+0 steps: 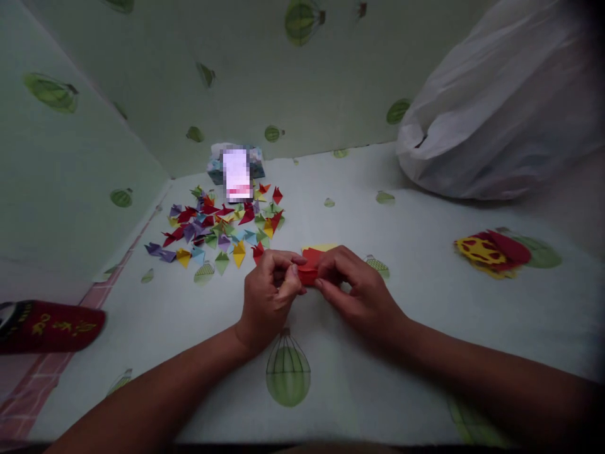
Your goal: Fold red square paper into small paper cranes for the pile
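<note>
My left hand (269, 287) and my right hand (354, 284) meet over a pale sheet printed with green balloons. Both pinch a small piece of red paper (309, 268) between fingertips and thumbs. A yellow paper (321, 248) lies just behind the red one. To the left and behind lies a spread of several small folded paper triangles (220, 227) in red, purple, yellow, green and blue.
A small packet (236, 170) stands behind the folded pieces. A white plastic bag (501, 107) bulges at the back right. A red and yellow cloth item (494, 251) lies at the right. A dark red object with gold print (47, 325) lies at the left edge.
</note>
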Action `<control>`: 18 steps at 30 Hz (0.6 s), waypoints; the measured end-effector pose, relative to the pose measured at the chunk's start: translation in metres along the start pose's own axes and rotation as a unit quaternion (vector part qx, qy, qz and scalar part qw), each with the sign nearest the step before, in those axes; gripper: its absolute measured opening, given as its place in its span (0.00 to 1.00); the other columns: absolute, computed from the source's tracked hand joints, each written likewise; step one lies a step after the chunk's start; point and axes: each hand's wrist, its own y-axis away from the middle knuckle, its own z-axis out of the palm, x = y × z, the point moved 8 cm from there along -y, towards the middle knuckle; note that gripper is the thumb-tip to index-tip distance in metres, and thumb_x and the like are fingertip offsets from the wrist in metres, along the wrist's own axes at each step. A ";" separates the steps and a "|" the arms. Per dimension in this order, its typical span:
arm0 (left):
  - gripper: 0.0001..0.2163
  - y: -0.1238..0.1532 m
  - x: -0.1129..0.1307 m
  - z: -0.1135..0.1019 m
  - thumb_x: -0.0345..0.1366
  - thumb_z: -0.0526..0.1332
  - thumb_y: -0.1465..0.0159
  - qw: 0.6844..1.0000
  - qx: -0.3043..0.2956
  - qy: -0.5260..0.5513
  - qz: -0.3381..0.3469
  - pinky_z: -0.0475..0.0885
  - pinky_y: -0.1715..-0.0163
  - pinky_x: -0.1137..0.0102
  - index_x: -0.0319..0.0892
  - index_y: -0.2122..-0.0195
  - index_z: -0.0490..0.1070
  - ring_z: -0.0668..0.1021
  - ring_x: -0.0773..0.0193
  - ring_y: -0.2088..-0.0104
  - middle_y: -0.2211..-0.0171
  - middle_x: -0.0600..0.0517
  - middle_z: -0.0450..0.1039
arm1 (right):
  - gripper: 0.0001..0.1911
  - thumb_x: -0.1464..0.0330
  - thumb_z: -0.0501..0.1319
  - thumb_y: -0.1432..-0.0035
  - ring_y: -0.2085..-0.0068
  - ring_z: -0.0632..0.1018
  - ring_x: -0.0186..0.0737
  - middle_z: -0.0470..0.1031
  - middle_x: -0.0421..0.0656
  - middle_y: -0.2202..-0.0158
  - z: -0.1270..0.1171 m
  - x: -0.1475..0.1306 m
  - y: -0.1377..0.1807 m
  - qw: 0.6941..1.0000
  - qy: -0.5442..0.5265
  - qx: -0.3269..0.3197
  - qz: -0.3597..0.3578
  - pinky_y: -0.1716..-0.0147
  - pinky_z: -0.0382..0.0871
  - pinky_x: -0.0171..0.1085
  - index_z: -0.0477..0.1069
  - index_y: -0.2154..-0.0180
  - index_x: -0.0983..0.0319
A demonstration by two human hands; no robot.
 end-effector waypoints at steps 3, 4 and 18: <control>0.04 0.002 0.006 0.001 0.29 0.58 0.34 0.999 -0.003 -0.012 0.034 0.76 0.74 0.76 0.42 0.66 0.65 0.77 0.75 0.77 0.61 0.52 0.75 | 0.06 0.75 0.62 0.42 0.70 0.72 0.34 0.72 0.39 0.68 0.007 0.010 0.002 0.994 -0.077 -0.032 0.072 0.70 0.65 0.35 0.66 0.65 0.61; 0.04 0.002 0.007 0.002 0.29 0.58 0.34 0.999 -0.005 -0.014 0.042 0.76 0.74 0.76 0.42 0.66 0.65 0.77 0.75 0.77 0.61 0.52 0.75 | 0.06 0.74 0.62 0.42 0.69 0.73 0.34 0.72 0.39 0.68 0.009 0.011 0.002 0.989 -0.108 -0.040 0.088 0.69 0.66 0.35 0.66 0.64 0.61; 0.06 0.007 0.018 0.006 0.25 0.57 0.35 0.989 -0.007 -0.081 0.121 0.78 0.69 0.71 0.42 0.66 0.64 0.79 0.68 0.66 0.59 0.49 0.74 | 0.10 0.72 0.63 0.42 0.71 0.68 0.34 0.68 0.38 0.73 -0.001 0.011 0.002 0.988 -0.124 0.018 0.092 0.71 0.62 0.36 0.65 0.74 0.61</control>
